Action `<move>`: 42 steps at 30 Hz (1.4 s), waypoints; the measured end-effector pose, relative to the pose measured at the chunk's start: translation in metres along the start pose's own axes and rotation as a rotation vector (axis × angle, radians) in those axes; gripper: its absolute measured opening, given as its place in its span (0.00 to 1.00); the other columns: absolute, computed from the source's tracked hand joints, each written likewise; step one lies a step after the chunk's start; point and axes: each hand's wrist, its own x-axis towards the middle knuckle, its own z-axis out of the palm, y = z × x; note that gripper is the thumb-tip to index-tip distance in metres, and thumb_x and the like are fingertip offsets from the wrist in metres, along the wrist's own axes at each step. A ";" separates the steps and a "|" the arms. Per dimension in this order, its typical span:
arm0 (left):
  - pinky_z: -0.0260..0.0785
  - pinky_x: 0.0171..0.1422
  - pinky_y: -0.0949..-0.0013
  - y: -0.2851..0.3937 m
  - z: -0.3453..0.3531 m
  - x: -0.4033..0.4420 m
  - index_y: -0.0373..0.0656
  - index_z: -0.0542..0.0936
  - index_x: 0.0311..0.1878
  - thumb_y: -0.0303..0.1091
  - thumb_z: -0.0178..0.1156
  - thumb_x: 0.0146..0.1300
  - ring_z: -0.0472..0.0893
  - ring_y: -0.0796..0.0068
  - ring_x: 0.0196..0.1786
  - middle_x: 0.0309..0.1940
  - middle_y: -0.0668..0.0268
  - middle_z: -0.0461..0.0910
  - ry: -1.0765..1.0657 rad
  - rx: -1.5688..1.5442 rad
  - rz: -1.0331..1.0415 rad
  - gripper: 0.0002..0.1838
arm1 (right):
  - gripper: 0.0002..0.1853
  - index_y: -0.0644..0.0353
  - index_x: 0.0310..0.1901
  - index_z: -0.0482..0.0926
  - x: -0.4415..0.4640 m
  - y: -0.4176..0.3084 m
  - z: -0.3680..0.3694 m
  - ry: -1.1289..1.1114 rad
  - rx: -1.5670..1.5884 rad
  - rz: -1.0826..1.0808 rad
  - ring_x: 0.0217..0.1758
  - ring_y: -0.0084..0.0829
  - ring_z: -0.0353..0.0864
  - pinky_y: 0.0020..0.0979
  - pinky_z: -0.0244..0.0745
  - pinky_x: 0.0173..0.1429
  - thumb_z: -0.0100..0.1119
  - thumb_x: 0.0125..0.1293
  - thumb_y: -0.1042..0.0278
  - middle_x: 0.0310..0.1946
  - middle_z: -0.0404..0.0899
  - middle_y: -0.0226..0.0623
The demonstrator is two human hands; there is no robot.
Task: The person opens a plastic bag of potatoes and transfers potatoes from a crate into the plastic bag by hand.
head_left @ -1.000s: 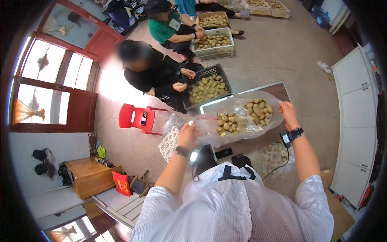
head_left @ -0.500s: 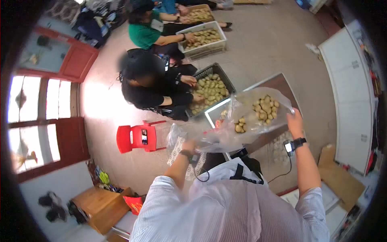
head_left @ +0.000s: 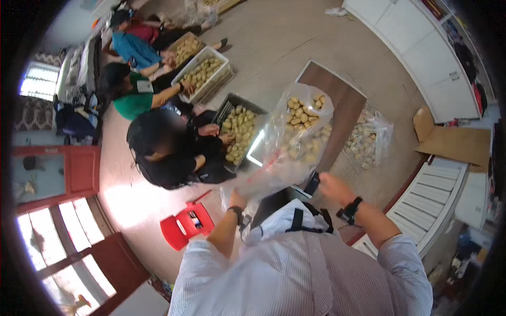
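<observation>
A large clear plastic bag (head_left: pixel 271 171) lies over a brown-topped table (head_left: pixel 340 97), holding several tan, oval pieces of produce (head_left: pixel 303 113) that look like potatoes or kiwifruit. My left hand (head_left: pixel 238 199) is closed on the gathered near end of the bag. My right hand (head_left: pixel 337 189) is over the table's near edge, apart from the piled produce. Its fingers are blurred, and whether they hold anything does not show. Beside it is a small dark device (head_left: pixel 312 185). Both wrists wear dark straps.
A person in black (head_left: pixel 163 150) reaches into a dark crate of similar produce (head_left: pixel 240 129) left of the table. Further back, other people sit at a white crate (head_left: pixel 203 79). A red chair (head_left: pixel 187 224) stands left; a filled clear bag (head_left: pixel 366 139) lies on the floor right.
My right hand has come off the bag's right end and moved left and down, towards me. The bag has settled onto the table with the produce bunched together. The view has turned.
</observation>
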 end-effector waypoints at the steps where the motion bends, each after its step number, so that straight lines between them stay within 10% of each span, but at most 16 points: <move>1: 0.79 0.46 0.53 0.016 -0.014 -0.014 0.48 0.55 0.74 0.39 0.67 0.57 0.84 0.49 0.38 0.45 0.44 0.81 0.088 0.160 0.133 0.44 | 0.19 0.63 0.51 0.76 -0.018 0.017 0.022 -0.058 -0.039 -0.026 0.51 0.49 0.78 0.45 0.72 0.53 0.61 0.62 0.62 0.45 0.78 0.51; 6: 0.63 0.71 0.52 0.089 -0.048 -0.077 0.45 0.59 0.73 0.42 0.67 0.55 0.65 0.43 0.70 0.71 0.43 0.58 0.026 0.332 0.250 0.43 | 0.26 0.64 0.52 0.77 -0.119 0.055 0.102 -0.321 -0.081 0.341 0.54 0.51 0.78 0.47 0.71 0.56 0.56 0.65 0.47 0.49 0.80 0.53; 11: 0.65 0.68 0.51 0.112 -0.061 -0.103 0.51 0.66 0.69 0.41 0.65 0.57 0.69 0.44 0.65 0.68 0.47 0.63 -0.003 0.508 0.527 0.36 | 0.26 0.61 0.50 0.79 -0.149 0.023 0.112 -0.450 0.154 0.628 0.50 0.53 0.80 0.48 0.71 0.55 0.49 0.70 0.43 0.48 0.81 0.55; 14: 0.70 0.60 0.54 0.111 -0.064 -0.100 0.46 0.79 0.50 0.45 0.66 0.58 0.76 0.52 0.57 0.52 0.56 0.76 -0.172 0.483 0.571 0.20 | 0.23 0.60 0.48 0.80 -0.149 0.048 0.147 -0.528 0.016 0.635 0.48 0.52 0.81 0.47 0.72 0.53 0.48 0.70 0.46 0.46 0.81 0.56; 16: 0.71 0.58 0.57 0.100 -0.064 -0.093 0.44 0.80 0.49 0.46 0.66 0.58 0.77 0.53 0.54 0.50 0.56 0.77 -0.224 0.520 0.627 0.20 | 0.22 0.63 0.46 0.80 -0.142 0.053 0.157 -0.526 -0.058 0.243 0.48 0.51 0.80 0.45 0.73 0.52 0.47 0.71 0.51 0.44 0.81 0.57; 20: 0.70 0.61 0.57 0.069 -0.067 -0.064 0.41 0.79 0.50 0.48 0.66 0.57 0.77 0.51 0.56 0.51 0.53 0.75 -0.454 0.497 0.555 0.24 | 0.15 0.68 0.36 0.82 -0.153 0.074 0.195 -0.437 0.064 0.206 0.40 0.55 0.82 0.46 0.75 0.45 0.56 0.61 0.60 0.39 0.83 0.57; 22: 0.70 0.62 0.58 0.056 -0.078 -0.063 0.40 0.78 0.52 0.49 0.66 0.57 0.76 0.51 0.58 0.53 0.51 0.74 -0.555 0.491 0.519 0.26 | 0.15 0.68 0.37 0.82 -0.170 0.064 0.212 -0.783 -0.142 -0.341 0.35 0.48 0.82 0.43 0.75 0.42 0.56 0.61 0.63 0.36 0.83 0.55; 25: 0.68 0.64 0.53 0.038 -0.084 -0.048 0.41 0.75 0.58 0.48 0.67 0.55 0.74 0.48 0.60 0.56 0.50 0.73 -0.598 0.490 0.503 0.30 | 0.16 0.70 0.39 0.83 -0.116 -0.068 0.117 -0.740 0.720 0.278 0.34 0.37 0.81 0.40 0.74 0.40 0.58 0.58 0.64 0.34 0.84 0.53; 33: 0.57 0.75 0.52 0.023 -0.076 0.010 0.44 0.62 0.72 0.58 0.68 0.54 0.60 0.41 0.72 0.75 0.47 0.50 -0.661 0.716 0.623 0.47 | 0.13 0.68 0.35 0.84 -0.086 0.046 0.288 -0.968 0.437 0.058 0.30 0.30 0.80 0.38 0.74 0.35 0.59 0.56 0.65 0.26 0.84 0.44; 35: 0.55 0.75 0.49 0.039 -0.066 0.029 0.45 0.64 0.71 0.58 0.69 0.53 0.59 0.41 0.72 0.75 0.49 0.50 -0.666 0.757 0.643 0.47 | 0.10 0.64 0.33 0.83 -0.023 0.041 0.258 -1.140 0.397 0.351 0.29 0.29 0.81 0.37 0.74 0.35 0.59 0.56 0.66 0.24 0.82 0.40; 42: 0.50 0.75 0.47 0.045 -0.020 0.118 0.47 0.81 0.47 0.51 0.64 0.54 0.69 0.51 0.62 0.62 0.61 0.72 -0.822 0.931 1.291 0.22 | 0.18 0.57 0.46 0.80 0.088 0.105 0.276 0.086 0.246 0.130 0.38 0.45 0.81 0.39 0.76 0.43 0.66 0.55 0.61 0.37 0.80 0.41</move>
